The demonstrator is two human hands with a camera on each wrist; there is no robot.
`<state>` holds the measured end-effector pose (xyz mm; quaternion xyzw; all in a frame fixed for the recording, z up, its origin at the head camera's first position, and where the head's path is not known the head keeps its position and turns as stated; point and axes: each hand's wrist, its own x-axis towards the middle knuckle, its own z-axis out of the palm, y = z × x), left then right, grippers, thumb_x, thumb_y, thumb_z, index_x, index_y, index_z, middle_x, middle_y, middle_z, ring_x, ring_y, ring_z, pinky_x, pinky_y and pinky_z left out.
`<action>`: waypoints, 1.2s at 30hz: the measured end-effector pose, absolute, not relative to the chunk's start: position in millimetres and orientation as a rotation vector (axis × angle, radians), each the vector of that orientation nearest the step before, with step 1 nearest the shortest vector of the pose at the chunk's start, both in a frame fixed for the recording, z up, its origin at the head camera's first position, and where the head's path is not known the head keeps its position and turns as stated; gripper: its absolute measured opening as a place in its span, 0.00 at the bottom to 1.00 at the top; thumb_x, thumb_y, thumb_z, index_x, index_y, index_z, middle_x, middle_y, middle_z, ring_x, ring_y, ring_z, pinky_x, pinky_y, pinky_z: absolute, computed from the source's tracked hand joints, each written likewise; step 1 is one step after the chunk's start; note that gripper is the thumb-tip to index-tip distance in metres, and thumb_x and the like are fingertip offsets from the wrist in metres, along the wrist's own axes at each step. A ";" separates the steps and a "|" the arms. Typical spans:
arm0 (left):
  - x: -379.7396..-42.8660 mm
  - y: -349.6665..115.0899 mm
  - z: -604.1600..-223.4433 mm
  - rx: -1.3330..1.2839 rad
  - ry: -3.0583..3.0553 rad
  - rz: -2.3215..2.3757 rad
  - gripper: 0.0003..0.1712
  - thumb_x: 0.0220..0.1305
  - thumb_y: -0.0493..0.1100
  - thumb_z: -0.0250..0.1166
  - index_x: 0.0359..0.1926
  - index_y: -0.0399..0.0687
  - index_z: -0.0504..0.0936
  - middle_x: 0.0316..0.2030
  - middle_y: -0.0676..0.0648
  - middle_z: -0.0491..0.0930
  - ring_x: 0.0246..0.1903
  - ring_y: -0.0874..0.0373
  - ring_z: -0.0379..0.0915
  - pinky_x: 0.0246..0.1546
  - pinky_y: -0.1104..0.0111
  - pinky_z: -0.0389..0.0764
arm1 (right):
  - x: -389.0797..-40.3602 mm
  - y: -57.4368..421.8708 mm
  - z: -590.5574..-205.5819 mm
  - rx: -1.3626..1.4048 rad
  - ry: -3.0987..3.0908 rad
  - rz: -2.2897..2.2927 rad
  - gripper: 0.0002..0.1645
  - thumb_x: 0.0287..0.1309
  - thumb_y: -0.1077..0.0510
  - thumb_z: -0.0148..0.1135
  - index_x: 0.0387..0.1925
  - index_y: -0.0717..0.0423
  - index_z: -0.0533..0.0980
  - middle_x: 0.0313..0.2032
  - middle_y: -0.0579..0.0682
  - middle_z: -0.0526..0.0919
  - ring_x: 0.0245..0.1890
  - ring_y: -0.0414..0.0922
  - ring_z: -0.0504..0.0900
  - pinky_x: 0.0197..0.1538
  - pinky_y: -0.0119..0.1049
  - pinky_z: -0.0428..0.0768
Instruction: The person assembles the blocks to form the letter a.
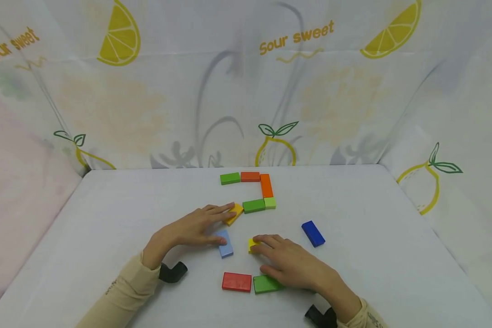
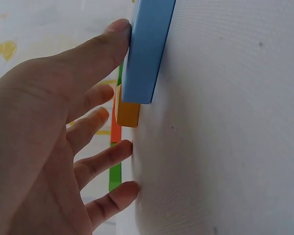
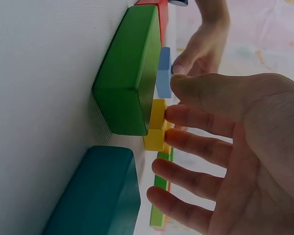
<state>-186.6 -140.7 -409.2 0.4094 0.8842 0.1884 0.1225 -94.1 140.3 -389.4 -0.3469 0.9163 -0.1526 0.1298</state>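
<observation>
My left hand (image 1: 190, 228) spreads over two blocks. Its fingertips lie on an orange-yellow block (image 1: 237, 210), while the thumb touches the top of a light blue block (image 1: 226, 249). In the left wrist view, the thumb rests against the broad face of that light blue block (image 2: 148, 54) and the fingers are apart. My right hand (image 1: 292, 262) has its index and middle fingertips at a small yellow block (image 1: 251, 246), which they partly cover. Its thumb is over a green block (image 1: 266, 284). The right wrist view shows these fingers extended, curled around nothing.
A bent row at the back joins a green block (image 1: 230, 179), a red-orange one (image 1: 250, 176), an orange one (image 1: 266, 186), a light green one (image 1: 270, 203) and another green one (image 1: 254, 206). A red block (image 1: 236, 282), dark blue block (image 1: 313, 233) and teal block (image 3: 95, 191) lie nearer.
</observation>
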 end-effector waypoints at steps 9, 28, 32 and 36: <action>-186.4 -139.5 -411.2 1.216 2.605 0.549 0.36 0.62 0.59 0.60 0.69 0.57 0.64 0.72 0.53 0.55 0.67 0.50 0.58 0.58 0.49 0.68 | -94.2 142.7 -386.9 -0.956 2.663 -0.452 0.24 0.65 0.47 0.54 0.61 0.42 0.69 0.66 0.44 0.66 0.65 0.44 0.65 0.62 0.49 0.71; -182.4 -108.3 -421.3 0.800 2.972 0.844 0.21 0.59 0.45 0.67 0.52 0.42 0.80 0.40 0.47 0.80 0.38 0.57 0.73 0.40 0.65 0.77 | -97.4 146.7 -385.1 -0.952 2.652 -0.488 0.22 0.65 0.48 0.55 0.60 0.44 0.71 0.65 0.45 0.67 0.64 0.45 0.67 0.61 0.49 0.71; -182.9 -108.4 -419.5 0.823 2.950 0.858 0.21 0.58 0.44 0.67 0.53 0.41 0.80 0.39 0.47 0.80 0.38 0.57 0.73 0.40 0.65 0.77 | -101.9 150.9 -383.0 -0.912 2.653 -0.510 0.24 0.64 0.48 0.55 0.61 0.45 0.70 0.65 0.45 0.66 0.64 0.44 0.67 0.62 0.48 0.72; -185.1 -109.5 -418.2 0.850 2.924 0.869 0.22 0.58 0.43 0.67 0.53 0.41 0.80 0.41 0.47 0.80 0.39 0.56 0.74 0.40 0.65 0.77 | -112.5 158.3 -380.3 -0.836 2.642 -0.579 0.28 0.65 0.47 0.55 0.65 0.46 0.66 0.68 0.47 0.63 0.65 0.47 0.66 0.63 0.48 0.71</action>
